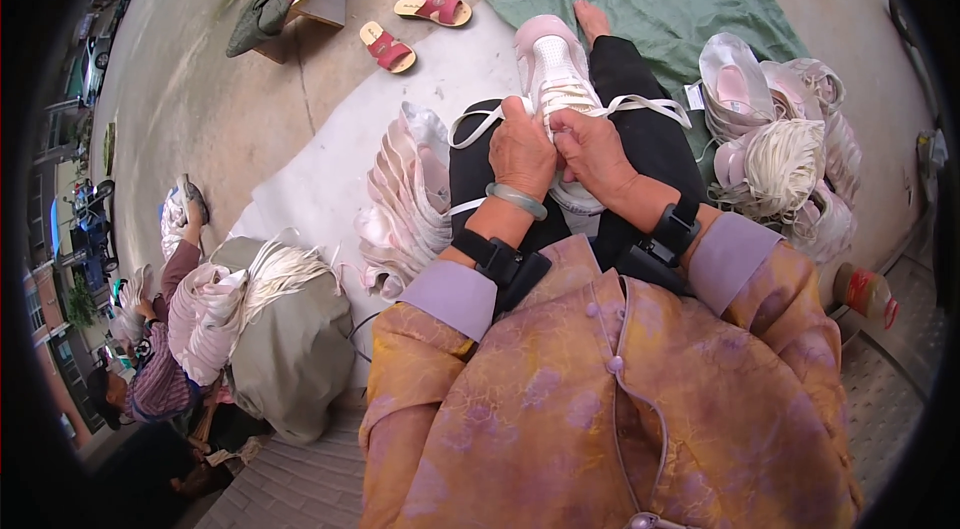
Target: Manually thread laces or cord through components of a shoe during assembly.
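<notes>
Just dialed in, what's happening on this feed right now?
A seated person holds a pink-and-white sneaker on their lap, left hand and right hand both working its white laces. Stacked shoe uppers lie to the left, another pile with bundled laces to the right. Another person sits nearby.

Wearer's clothing and wrist gear, head view.

Loose blouse (600, 409) in mustard-orange with faded purple blotches, buttoned down the front with small pale round buttons; standing collar edge along the placket. Sleeves end in plain lilac-grey cuffs (455, 297). Left hand (522, 154): pale green bangle (517, 199) at the wrist, black strap with a boxy black module (505, 264) just behind it. Right hand (592, 151): matching black strap and module (672, 229) on the forearm. Black trousers (650, 129) over the legs; one bare foot (590, 21) shows past the hem.
</notes>
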### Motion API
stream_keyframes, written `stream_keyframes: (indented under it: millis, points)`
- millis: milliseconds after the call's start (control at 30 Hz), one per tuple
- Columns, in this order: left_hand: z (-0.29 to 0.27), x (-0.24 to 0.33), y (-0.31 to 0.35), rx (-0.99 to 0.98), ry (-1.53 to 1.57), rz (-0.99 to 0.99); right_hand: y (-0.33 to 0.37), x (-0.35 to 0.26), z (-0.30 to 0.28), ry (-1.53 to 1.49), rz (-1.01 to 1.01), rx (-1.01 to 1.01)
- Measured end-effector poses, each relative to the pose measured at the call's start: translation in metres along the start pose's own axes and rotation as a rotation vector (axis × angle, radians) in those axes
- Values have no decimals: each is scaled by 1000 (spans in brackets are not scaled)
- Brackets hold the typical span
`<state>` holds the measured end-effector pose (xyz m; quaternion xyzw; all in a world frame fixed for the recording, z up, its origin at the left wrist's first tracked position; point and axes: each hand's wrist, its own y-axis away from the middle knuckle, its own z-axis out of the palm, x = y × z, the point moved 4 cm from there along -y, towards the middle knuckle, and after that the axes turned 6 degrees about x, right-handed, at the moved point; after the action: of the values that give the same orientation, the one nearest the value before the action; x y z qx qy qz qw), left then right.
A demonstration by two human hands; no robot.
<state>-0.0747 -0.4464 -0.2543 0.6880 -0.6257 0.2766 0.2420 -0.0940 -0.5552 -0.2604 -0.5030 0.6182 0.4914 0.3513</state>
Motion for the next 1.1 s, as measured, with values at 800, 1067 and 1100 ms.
stream_keyframes:
  millis: [800,1067,1100]
  points:
    - [-4,-20,-4,-32,948,-571,-7,-16,-8,783,-449,-51]
    - [-30,-27,-13,60,1050,-613,19,-1,-53,759,-492,-95]
    - [-30,-27,-13,69,997,-619,22,-2,-70,757,-524,-54]
